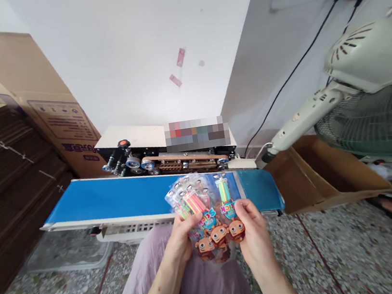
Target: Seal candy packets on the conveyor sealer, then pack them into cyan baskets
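Observation:
A fanned bunch of clear plastic packets (193, 199) with colourful sticks inside and printed monkey faces is pinched in my left hand (181, 239), thumb on top. One more packet (224, 192), with green and yellow sticks, is gripped along its right edge by my right hand (254, 224). Its left side touches or overlaps the bunch. Both hands are above my lap, at the near edge of a blue conveyor belt (115, 197). Behind the belt stands a band sealing machine (131, 131) with rollers and a brown band. Part of its top is blurred out.
An open cardboard box (285, 188) stands at the belt's right end, below a fan (370, 117). Flattened cartons (12, 192) are stacked at left. Under the belt, a clear plastic bin (65, 253) sits on the speckled floor. A black cable (291, 70) runs down the wall.

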A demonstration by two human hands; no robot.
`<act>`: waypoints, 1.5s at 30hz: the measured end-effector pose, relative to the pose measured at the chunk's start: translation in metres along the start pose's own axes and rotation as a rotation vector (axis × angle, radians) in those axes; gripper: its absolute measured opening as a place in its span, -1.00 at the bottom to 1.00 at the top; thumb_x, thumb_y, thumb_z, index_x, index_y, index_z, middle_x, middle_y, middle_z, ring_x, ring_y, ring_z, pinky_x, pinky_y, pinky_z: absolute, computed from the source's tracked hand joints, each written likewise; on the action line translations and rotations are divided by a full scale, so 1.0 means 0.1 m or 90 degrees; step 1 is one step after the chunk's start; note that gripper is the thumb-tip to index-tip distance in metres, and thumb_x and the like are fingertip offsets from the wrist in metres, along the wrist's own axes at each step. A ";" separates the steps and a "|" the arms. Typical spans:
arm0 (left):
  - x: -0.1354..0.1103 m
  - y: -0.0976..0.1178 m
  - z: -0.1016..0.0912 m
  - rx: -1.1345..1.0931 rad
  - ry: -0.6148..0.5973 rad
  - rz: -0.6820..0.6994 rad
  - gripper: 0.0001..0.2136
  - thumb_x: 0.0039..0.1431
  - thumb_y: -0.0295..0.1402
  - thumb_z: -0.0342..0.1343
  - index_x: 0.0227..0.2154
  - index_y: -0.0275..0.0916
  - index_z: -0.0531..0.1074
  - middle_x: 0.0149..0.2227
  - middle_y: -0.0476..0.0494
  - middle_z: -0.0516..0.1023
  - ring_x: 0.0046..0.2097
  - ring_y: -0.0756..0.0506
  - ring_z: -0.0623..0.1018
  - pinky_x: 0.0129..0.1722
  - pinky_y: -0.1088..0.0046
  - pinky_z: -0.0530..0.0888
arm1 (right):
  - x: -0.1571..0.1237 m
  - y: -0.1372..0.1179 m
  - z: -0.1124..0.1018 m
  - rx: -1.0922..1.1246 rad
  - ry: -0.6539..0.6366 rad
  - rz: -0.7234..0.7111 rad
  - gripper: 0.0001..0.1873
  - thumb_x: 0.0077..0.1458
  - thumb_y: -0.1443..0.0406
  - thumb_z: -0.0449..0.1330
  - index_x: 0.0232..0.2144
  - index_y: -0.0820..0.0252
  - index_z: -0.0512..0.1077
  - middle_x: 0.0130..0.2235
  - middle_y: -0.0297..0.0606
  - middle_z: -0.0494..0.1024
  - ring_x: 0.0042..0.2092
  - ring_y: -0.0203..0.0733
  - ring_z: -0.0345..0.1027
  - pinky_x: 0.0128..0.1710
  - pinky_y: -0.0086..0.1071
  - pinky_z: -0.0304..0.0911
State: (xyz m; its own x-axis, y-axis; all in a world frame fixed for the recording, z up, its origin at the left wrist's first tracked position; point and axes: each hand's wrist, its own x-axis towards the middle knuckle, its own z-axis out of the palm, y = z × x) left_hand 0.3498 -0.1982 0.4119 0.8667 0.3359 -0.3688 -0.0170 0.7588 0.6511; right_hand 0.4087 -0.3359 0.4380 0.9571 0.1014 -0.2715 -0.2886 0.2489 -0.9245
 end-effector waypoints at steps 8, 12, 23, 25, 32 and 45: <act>-0.02 0.09 -0.04 0.001 0.019 -0.012 -0.47 -0.22 -0.36 0.46 -0.11 -0.39 0.51 -0.32 -0.26 0.66 -0.35 -0.24 0.64 -0.33 0.36 0.60 | 0.20 -0.12 -0.17 0.108 -0.085 0.049 -0.60 -0.12 0.18 0.42 -0.20 0.04 0.43 -0.24 -0.35 0.53 -0.31 -0.25 0.43 -0.28 -0.36 0.38; -0.02 0.08 -0.07 0.009 0.028 -0.019 -0.40 -0.22 -0.37 0.46 -0.03 -0.38 0.48 -0.32 -0.25 0.66 -0.36 -0.22 0.64 -0.34 0.39 0.60 | 0.47 -0.24 -0.26 0.129 -0.107 0.058 -0.47 -0.21 0.20 0.46 -0.12 0.00 0.44 -0.18 -0.35 0.56 -0.23 -0.19 0.51 -0.25 -0.36 0.41; 0.02 0.04 -0.14 0.034 0.028 -0.039 -0.45 -0.19 -0.33 0.46 -0.07 -0.39 0.50 -0.33 -0.28 0.66 -0.35 -0.27 0.65 -0.32 0.32 0.60 | 1.39 -0.20 -0.46 -0.019 -0.086 0.142 -0.60 -0.41 0.32 0.49 -0.44 0.26 0.46 -0.45 -0.21 0.59 -0.44 -0.14 0.48 -0.57 -0.38 0.39; 0.02 0.05 -0.14 0.034 0.033 -0.041 -0.43 -0.20 -0.33 0.46 -0.06 -0.39 0.50 -0.32 -0.29 0.66 -0.33 -0.28 0.65 -0.32 0.33 0.60 | 1.45 -0.20 -0.46 -0.033 -0.087 0.159 -0.64 -0.41 0.37 0.48 -0.47 0.28 0.45 -0.46 -0.19 0.58 -0.41 -0.10 0.51 -0.54 -0.35 0.44; -0.02 0.08 -0.11 0.043 0.048 -0.042 -0.54 -0.20 -0.33 0.45 -0.19 -0.41 0.53 -0.34 -0.30 0.65 -0.35 -0.27 0.64 -0.34 0.35 0.59 | 1.54 -0.18 -0.39 -0.079 -0.079 0.198 -0.70 -0.37 0.48 0.40 -0.51 0.23 0.40 -0.47 -0.21 0.58 -0.43 -0.09 0.51 -0.56 -0.34 0.45; -0.04 0.11 -0.12 0.026 0.041 -0.045 -0.43 -0.24 -0.34 0.47 -0.08 -0.38 0.51 -0.37 -0.25 0.65 -0.40 -0.22 0.64 -0.41 0.43 0.57 | 1.48 -0.14 0.12 -0.263 -0.142 0.198 -0.86 -0.19 0.40 0.35 -0.54 0.25 0.43 -0.56 -0.25 0.53 -0.54 -0.21 0.43 -0.61 -0.46 0.27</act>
State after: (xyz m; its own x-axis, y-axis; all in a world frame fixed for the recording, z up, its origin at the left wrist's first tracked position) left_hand 0.3404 -0.1846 0.4128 0.8312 0.3182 -0.4559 0.0649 0.7589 0.6480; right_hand 0.5538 -0.3129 0.4136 0.7870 0.3226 -0.5259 -0.4787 -0.2184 -0.8504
